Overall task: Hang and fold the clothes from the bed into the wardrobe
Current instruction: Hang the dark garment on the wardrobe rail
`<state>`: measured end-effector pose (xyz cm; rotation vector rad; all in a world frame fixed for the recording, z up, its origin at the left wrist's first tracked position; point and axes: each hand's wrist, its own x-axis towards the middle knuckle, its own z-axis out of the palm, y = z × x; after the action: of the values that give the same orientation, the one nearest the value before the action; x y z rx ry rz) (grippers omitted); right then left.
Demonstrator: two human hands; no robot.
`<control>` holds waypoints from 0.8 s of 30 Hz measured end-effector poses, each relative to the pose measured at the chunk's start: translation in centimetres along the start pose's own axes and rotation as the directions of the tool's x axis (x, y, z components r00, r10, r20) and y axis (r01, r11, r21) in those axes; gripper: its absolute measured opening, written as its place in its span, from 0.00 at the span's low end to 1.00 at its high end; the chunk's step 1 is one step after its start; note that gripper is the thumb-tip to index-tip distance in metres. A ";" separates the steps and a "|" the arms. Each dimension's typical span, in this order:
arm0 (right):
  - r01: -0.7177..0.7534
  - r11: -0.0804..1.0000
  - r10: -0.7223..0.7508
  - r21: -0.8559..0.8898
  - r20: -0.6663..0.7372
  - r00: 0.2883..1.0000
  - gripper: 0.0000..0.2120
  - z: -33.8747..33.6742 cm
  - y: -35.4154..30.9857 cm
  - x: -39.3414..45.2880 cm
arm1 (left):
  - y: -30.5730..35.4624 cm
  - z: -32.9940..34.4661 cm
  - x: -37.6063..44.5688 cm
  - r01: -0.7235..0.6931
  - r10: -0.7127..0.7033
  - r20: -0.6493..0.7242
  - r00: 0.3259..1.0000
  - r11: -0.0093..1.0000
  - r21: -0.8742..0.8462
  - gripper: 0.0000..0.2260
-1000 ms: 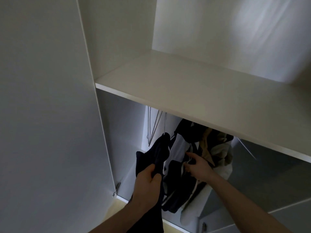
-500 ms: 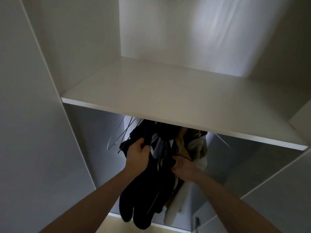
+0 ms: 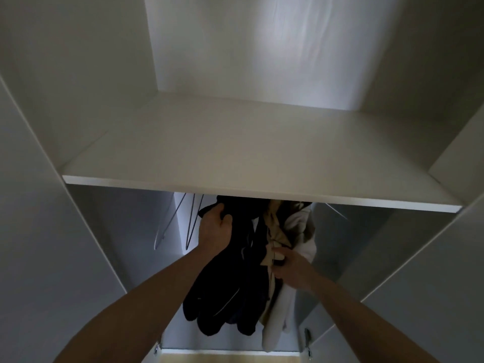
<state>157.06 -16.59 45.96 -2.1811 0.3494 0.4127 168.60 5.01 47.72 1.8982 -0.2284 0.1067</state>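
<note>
Inside the white wardrobe, below its shelf (image 3: 235, 153), my left hand (image 3: 215, 229) grips the top of a dark garment (image 3: 222, 289) that hangs down in folds. The shelf's front edge hides the rail and the garment's top. To its right hang a tan garment (image 3: 275, 226) and a white garment (image 3: 301, 231). My right hand (image 3: 293, 268) rests flat against these hanging clothes with its fingers straight, pushing them to the right.
Two bare wire hangers (image 3: 180, 221) hang left of the dark garment, and another wire hanger (image 3: 336, 212) shows at the right. Open wardrobe doors (image 3: 39, 231) stand on both sides. A strip of wooden floor (image 3: 230, 358) shows below.
My left hand has lifted the dark garment up under the shelf and rightwards beside the other clothes. My right hand stays on the hanging clothes. The view has swung to face the wardrobe squarely.
</note>
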 end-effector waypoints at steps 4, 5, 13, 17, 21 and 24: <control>-0.074 0.993 0.076 0.089 -0.021 0.997 0.24 0.2 -0.9 -1.5 | -1.4 1.2 1.2 0.021 -0.020 -0.013 1.000 0.996 0.089 0.08; -0.085 0.992 0.087 0.094 -0.026 0.996 0.24 0.3 -1.0 -1.7 | -1.7 1.4 1.2 0.026 -0.025 -0.011 1.000 0.995 0.101 0.07; -0.075 0.994 0.077 0.085 -0.026 0.997 0.25 0.9 -0.6 -3.0 | -5.1 1.5 1.0 0.063 -0.088 0.108 0.990 0.976 0.209 0.07; -0.057 0.996 0.061 0.069 -0.055 0.997 0.24 1.1 -0.7 -3.6 | -5.7 1.8 0.6 0.077 -0.110 0.152 0.982 0.976 0.206 0.07; -0.049 0.996 0.054 0.071 -0.059 0.997 0.24 1.4 -1.2 -3.9 | -5.5 1.6 -0.2 0.071 -0.126 0.242 0.962 0.972 0.223 0.05; -0.042 0.992 0.048 0.117 -0.047 0.998 0.23 1.7 -1.8 -4.0 | -6.1 0.9 -1.3 0.047 -0.102 0.243 0.965 0.974 0.220 0.08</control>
<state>153.84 -13.77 47.97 -2.0762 0.4397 0.3548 168.56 6.25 41.57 2.1316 -0.3278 -0.1706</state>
